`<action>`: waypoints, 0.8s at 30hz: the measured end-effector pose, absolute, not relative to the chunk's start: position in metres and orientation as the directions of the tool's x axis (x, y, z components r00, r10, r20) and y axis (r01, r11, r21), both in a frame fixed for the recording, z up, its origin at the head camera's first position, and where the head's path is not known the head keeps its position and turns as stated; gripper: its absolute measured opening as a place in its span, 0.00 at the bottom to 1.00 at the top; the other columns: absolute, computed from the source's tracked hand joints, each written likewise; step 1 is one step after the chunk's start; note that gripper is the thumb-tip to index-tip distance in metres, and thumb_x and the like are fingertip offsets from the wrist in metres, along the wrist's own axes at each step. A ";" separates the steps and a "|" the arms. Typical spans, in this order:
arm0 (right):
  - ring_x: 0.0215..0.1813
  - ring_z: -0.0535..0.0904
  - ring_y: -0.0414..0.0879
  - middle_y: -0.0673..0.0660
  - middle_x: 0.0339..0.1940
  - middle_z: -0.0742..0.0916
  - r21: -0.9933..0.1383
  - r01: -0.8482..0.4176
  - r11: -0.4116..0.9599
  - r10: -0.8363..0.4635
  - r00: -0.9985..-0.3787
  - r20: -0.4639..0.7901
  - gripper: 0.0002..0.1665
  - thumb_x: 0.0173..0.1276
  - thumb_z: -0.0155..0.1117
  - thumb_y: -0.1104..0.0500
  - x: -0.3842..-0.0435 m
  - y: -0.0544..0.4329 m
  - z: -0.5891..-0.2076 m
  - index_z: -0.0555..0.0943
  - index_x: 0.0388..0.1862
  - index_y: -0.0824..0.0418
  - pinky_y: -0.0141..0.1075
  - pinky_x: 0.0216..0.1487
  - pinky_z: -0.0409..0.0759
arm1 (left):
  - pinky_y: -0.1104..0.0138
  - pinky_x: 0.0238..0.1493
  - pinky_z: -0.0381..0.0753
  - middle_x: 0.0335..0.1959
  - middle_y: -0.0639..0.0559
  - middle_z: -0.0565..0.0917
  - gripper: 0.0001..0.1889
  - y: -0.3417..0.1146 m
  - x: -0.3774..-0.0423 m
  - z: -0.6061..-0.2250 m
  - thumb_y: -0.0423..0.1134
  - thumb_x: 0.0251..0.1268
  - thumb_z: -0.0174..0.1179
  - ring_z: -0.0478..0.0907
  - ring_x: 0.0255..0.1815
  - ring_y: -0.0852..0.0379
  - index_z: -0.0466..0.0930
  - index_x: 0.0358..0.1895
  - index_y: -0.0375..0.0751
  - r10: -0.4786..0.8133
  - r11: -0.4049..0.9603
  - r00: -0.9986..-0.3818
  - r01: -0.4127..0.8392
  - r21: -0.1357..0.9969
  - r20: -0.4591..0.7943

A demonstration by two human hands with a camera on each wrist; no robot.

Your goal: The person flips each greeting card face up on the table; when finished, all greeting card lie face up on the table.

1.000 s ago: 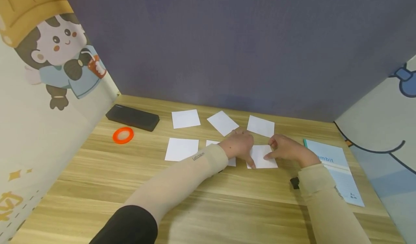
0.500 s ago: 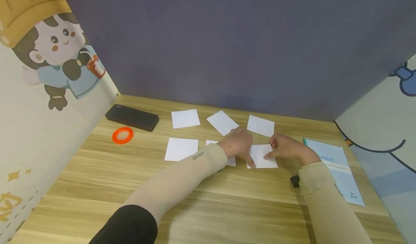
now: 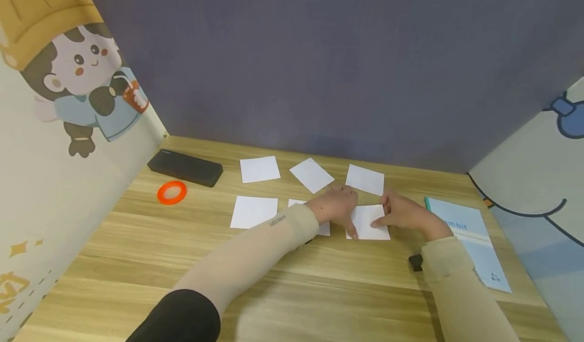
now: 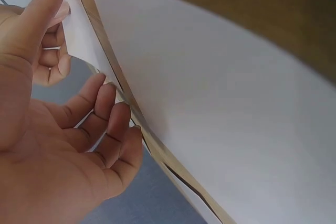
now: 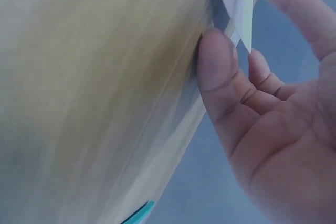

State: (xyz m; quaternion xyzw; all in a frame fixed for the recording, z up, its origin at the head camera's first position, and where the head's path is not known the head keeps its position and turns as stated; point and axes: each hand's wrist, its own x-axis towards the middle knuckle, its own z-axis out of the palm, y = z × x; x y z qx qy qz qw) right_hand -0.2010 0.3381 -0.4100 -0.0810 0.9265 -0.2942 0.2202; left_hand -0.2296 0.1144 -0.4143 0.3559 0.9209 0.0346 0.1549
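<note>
A white paper card (image 3: pixel 366 220) lies at the right end of the nearer row, with both hands on it. My left hand (image 3: pixel 335 206) reaches over from the left, thumb on the card's near left corner and bent fingers by its far left side. In the left wrist view those curled fingers (image 4: pixel 121 124) sit low against the tabletop. From the right, my right hand (image 3: pixel 406 214) holds the card's right edge, its thumb on top. A raised paper corner (image 5: pixel 241 17) shows beside that thumb in the right wrist view. My left hand and forearm partly cover the neighbouring card (image 3: pixel 325 229).
Other white cards lie on the wooden table (image 3: pixel 292 291): three behind, one (image 3: pixel 253 211) at front left. A black case (image 3: pixel 184 167) and an orange ring (image 3: pixel 172 192) are at the left, a light-blue notebook (image 3: pixel 472 240) at the right. A grey partition (image 3: pixel 292 68) stands behind.
My right fingers have shifted slightly along the right edge of the card. My left hand stays in place, and the whole head view has tilted a little.
</note>
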 end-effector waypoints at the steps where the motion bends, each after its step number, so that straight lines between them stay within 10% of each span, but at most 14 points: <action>1: 0.32 0.72 0.46 0.56 0.32 0.77 -0.586 -0.017 0.810 -0.280 -0.890 -0.360 0.37 0.67 0.80 0.52 -0.200 0.338 -0.410 0.65 0.55 0.70 0.35 0.32 0.74 | 0.48 0.86 0.63 0.78 0.46 0.73 0.54 0.115 -0.230 -0.414 0.73 0.47 0.78 0.67 0.82 0.45 0.73 0.73 0.42 0.666 0.745 -0.699 0.644 0.174 -0.262; 12: 0.29 0.76 0.47 0.55 0.30 0.78 -0.650 -0.006 0.760 -0.298 -0.892 -0.341 0.33 0.71 0.76 0.56 -0.193 0.343 -0.415 0.62 0.53 0.70 0.35 0.31 0.74 | 0.53 0.88 0.62 0.81 0.45 0.70 0.58 0.117 -0.226 -0.412 0.68 0.49 0.81 0.64 0.83 0.45 0.65 0.79 0.39 0.653 0.756 -0.691 0.614 0.226 -0.310; 24: 0.37 0.86 0.51 0.58 0.38 0.78 -0.706 0.047 0.707 -0.294 -0.888 -0.354 0.35 0.76 0.71 0.55 -0.190 0.348 -0.415 0.58 0.60 0.71 0.42 0.39 0.90 | 0.69 0.69 0.80 0.61 0.48 0.76 0.54 0.117 -0.223 -0.410 0.64 0.49 0.82 0.76 0.59 0.55 0.68 0.72 0.35 0.712 0.702 -0.677 0.678 0.221 -0.185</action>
